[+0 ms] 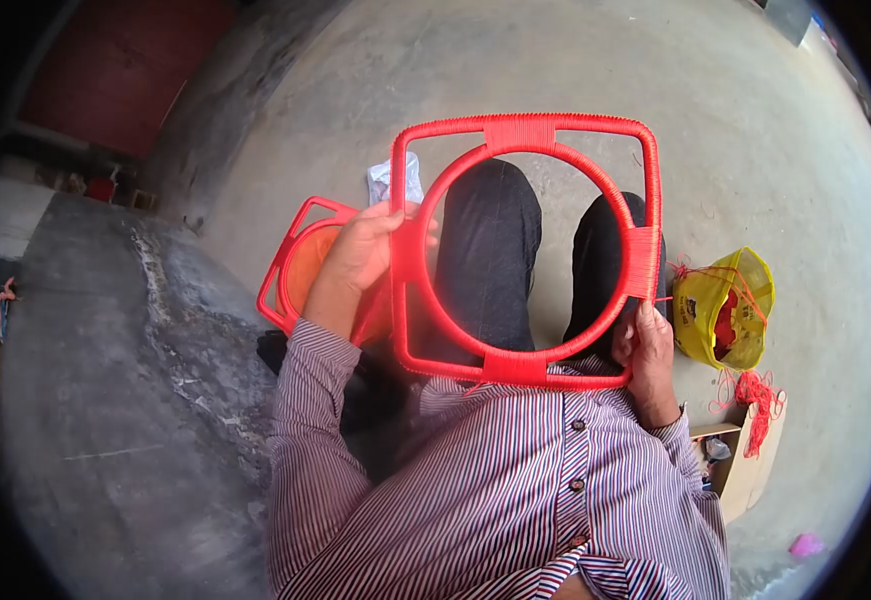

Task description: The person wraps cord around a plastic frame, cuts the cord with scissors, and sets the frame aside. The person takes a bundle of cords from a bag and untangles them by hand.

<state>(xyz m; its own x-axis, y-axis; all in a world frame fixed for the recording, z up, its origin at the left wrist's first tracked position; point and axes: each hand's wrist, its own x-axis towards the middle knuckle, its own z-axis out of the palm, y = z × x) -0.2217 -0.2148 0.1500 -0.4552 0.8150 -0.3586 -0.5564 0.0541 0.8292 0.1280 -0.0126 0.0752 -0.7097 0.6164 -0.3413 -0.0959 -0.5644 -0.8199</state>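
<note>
A red cord-wrapped frame (520, 122), a rounded square with a ring inside it, is held up over my lap. Wrapped bands join ring and square at the middle of each side. My left hand (365, 245) grips its left side, fingers behind the band. At the lower right side, my right hand (647, 345) is closed near the right band, its fingertips pinched together. A short red cord end sticks out beside that band; whether the fingers hold cord or only the frame's edge is unclear.
Left of my legs stands a similar red frame (277, 283) with orange inside. A clear plastic bag (412, 178) lies on the floor. At right are a yellow bag (695, 305) with red cord, a cardboard box (755, 475) with tangled red cord (758, 405), and a pink scrap (806, 545).
</note>
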